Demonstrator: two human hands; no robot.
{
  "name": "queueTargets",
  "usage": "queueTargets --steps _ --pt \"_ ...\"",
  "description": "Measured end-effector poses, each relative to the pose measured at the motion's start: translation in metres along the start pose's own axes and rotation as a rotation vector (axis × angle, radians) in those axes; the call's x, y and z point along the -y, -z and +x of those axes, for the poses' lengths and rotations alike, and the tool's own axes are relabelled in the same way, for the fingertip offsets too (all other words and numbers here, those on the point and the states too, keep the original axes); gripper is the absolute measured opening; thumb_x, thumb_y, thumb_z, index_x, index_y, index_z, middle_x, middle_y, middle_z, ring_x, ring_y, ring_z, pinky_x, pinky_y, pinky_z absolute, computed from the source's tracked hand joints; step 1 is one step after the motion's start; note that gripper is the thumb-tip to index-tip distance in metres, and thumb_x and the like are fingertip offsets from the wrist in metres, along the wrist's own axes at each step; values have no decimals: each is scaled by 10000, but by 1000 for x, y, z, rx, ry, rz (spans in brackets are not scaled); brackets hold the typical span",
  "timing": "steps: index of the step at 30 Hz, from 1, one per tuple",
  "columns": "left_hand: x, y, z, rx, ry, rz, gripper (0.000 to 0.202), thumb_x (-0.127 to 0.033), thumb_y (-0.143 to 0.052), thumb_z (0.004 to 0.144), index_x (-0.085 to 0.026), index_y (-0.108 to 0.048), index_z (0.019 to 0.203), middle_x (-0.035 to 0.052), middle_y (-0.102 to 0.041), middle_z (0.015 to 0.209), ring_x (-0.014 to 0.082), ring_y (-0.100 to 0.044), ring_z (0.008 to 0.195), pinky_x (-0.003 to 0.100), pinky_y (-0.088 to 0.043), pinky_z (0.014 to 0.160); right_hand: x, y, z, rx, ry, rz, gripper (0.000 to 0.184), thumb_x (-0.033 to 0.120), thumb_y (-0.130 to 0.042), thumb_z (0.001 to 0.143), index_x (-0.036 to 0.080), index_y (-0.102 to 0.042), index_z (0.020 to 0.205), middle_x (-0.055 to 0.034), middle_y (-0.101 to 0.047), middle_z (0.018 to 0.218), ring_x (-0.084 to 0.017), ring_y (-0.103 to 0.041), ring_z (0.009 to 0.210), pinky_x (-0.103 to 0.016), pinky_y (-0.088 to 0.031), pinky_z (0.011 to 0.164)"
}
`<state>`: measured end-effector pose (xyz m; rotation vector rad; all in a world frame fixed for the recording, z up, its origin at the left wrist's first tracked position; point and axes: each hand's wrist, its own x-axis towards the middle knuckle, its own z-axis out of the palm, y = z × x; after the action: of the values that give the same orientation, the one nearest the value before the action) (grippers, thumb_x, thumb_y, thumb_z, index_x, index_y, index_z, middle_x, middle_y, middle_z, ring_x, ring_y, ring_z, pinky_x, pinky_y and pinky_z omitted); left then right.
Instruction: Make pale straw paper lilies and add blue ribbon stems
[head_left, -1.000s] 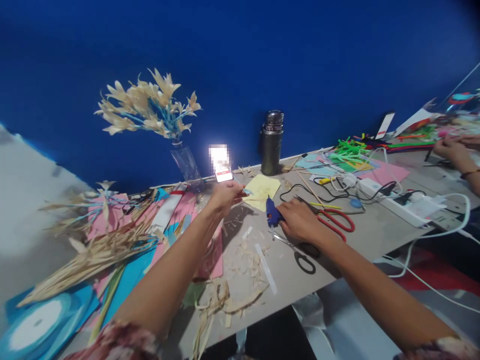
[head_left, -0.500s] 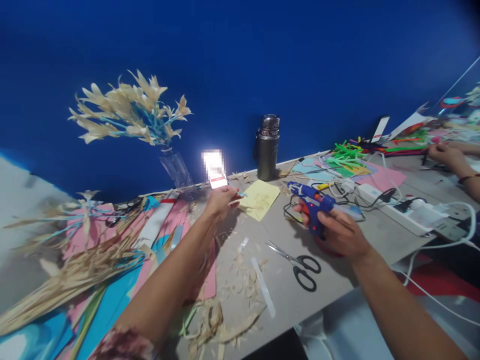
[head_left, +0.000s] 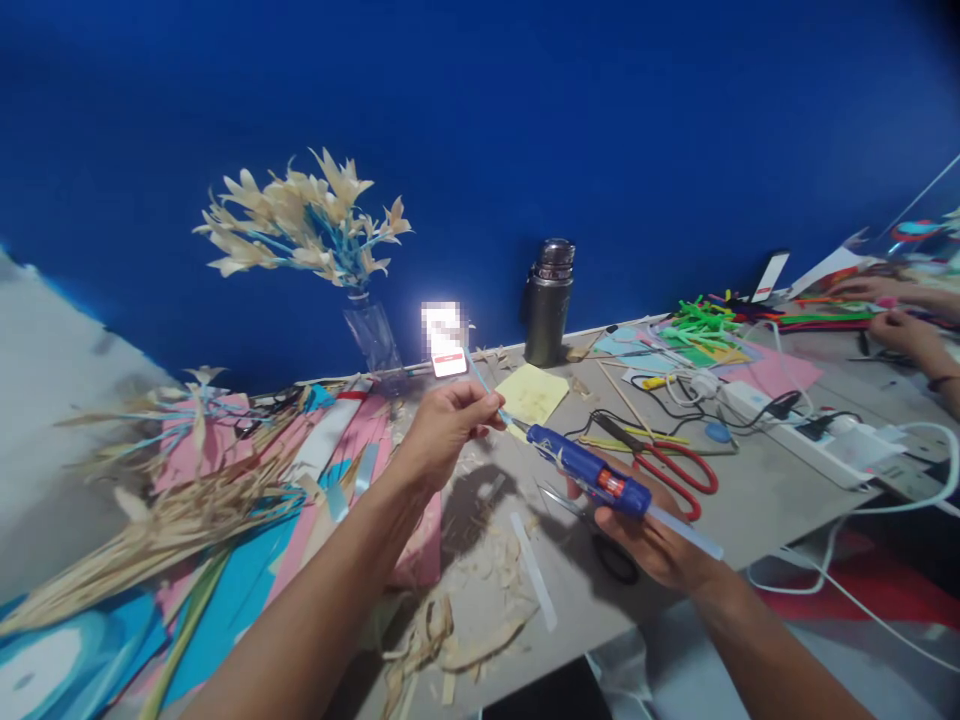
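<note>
My left hand (head_left: 454,425) pinches a thin light-blue stem (head_left: 480,376) between thumb and fingertips. My right hand (head_left: 649,540) is wrapped round a blue hot glue gun (head_left: 574,462); a translucent glue stick (head_left: 686,532) juts from its back. The gun's nozzle points at the stem's lower end, close to my left fingertips; whether they touch I cannot tell. Black-handled scissors (head_left: 616,560) lie partly hidden beneath my right hand. Beyond my hands is a yellow paper square (head_left: 534,392). Red-handled scissors (head_left: 679,468) rest just past the gun.
Pale husk flowers (head_left: 300,215) stand in a clear vase (head_left: 373,340) by a lit phone (head_left: 448,362) and a flask (head_left: 549,305). Dried husks (head_left: 150,535) lie left. A power strip (head_left: 802,430) with cables sits right, near another person's hands (head_left: 904,325).
My right hand has brought the glue gun left and down, toward my left hand. My left hand has shifted slightly right and lower. The red-handled scissors now show more fully.
</note>
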<state>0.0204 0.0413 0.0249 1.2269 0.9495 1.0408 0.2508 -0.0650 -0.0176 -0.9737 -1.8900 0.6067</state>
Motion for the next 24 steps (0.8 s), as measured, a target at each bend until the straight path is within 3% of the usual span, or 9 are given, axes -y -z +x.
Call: queueTargets --steps 6,13,18,24 --pt "-4 0 -2 45 31 -28 311 -380 -857 655 -145 -653 651 29 -682 649 117 -599 609 240 -402 629 6 1 3 53 34 -46 388 566 -428 1004 224 -601 940 -65 -629 867 -202 -615 743 -329 -540 685" --pt "-4 2 0 49 99 -95 372 -377 -921 560 -136 -651 639 24 -671 695 102 -600 590 219 -387 573 12 8 0 34 4 -19 349 537 -416 1016 238 -575 932 -55 -591 869 -205 -600 757 -322 -523 685" --pt "-7 2 0 82 127 -164 348 -339 -927 551 -119 -677 652 -13 -586 602 54 -472 484 211 -320 510 7 6 0 48 7 -63 255 475 -474 997 243 -570 950 -57 -600 902 -217 -595 808 -339 -534 753" --pt "-9 4 0 118 148 -216 333 -264 -922 545 -116 -626 583 23 -635 700 30 -407 450 216 -249 472 9 7 -3 39 -59 -4 212 454 -488 989 272 -583 936 -50 -622 865 -219 -616 749 -334 -559 690"
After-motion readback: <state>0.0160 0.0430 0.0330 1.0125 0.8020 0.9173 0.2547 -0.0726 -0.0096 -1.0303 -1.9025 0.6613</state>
